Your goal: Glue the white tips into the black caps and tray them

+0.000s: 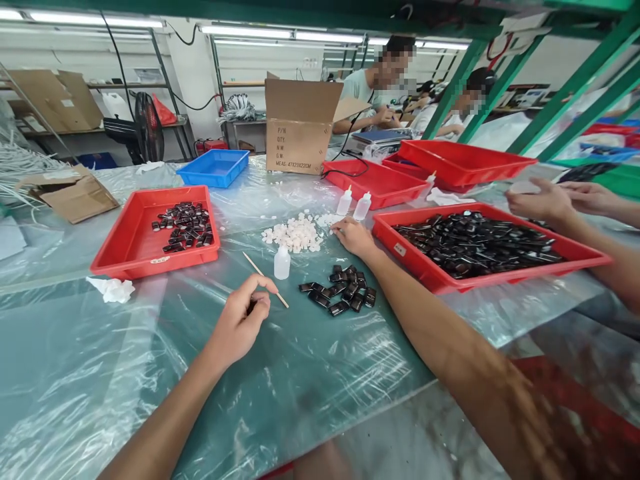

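Observation:
My left hand [246, 319] is closed above the green table, its fingers curled round something dark that is mostly hidden. A thin wooden stick [256, 267] slants past its index fingertip; I cannot tell whether they touch. Just beyond stands a small translucent bottle [282, 264]. My right hand [354, 237] reaches to the right edge of a pile of small white pieces [296, 233], its fingers bent together at the tips; whatever is between them is too small to make out. Several glossy black plastic pieces [339, 291] lie between my forearms.
A red tray [125, 265] with black pieces is at left, a fuller red tray [450, 283] at right. Two dropper bottles [362, 207] stand behind my right hand. Farther back are a blue tray [215, 168] and a carton [297, 127]. A co-worker's hands [545, 199] are at right.

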Demonstrator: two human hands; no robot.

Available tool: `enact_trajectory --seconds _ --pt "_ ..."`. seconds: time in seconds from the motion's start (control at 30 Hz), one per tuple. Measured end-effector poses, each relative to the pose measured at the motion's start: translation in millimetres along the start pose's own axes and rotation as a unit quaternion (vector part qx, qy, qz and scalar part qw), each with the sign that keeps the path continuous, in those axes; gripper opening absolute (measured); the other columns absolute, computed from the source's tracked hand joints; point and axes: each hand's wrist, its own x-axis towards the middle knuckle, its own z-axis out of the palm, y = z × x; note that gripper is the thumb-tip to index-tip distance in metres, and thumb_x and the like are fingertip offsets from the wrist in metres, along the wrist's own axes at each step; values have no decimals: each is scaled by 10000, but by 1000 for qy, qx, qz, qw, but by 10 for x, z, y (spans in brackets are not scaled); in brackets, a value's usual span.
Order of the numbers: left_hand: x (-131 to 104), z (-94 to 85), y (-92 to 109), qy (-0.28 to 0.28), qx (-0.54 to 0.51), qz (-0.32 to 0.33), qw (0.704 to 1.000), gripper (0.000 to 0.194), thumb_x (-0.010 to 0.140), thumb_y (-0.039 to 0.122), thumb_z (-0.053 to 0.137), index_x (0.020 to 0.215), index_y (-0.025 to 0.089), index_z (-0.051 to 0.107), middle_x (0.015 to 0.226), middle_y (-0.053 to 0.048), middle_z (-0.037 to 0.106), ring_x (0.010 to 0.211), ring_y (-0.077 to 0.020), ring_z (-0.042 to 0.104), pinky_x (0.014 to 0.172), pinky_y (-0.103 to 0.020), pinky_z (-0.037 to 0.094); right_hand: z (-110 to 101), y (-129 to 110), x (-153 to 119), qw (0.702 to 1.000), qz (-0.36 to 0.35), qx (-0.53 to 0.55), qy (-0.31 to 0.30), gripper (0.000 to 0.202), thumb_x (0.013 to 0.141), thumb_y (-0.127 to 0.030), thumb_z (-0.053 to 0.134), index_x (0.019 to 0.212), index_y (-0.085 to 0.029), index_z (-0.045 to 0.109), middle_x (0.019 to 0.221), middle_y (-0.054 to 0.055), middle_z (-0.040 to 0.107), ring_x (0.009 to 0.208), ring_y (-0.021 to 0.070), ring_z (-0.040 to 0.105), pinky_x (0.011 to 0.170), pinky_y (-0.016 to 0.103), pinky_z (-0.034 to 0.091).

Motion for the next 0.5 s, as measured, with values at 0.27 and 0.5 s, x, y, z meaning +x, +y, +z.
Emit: enact_trajectory --seconds 0.27,0.5 --pt "-7 14 -52 19 -1 17 1000 57 995 278 468 960 245 499 652 101 306 614 -139 276 613 -312 248 -145 -165 -119 997 -4 54 49 136 1017 -268 744 1051 -138 725 1106 65 757 964 179 714 949 400 609" --pt "-10 45 -148 84 58 60 993 95 1052 300 457 966 260 469 737 60 455 655 -163 400 651 -329 343 -435 -1017 -554 969 -52 203 129 90 1007 -237 694 1028 -151 682 999 108 769 855 161 681 825 335 535"
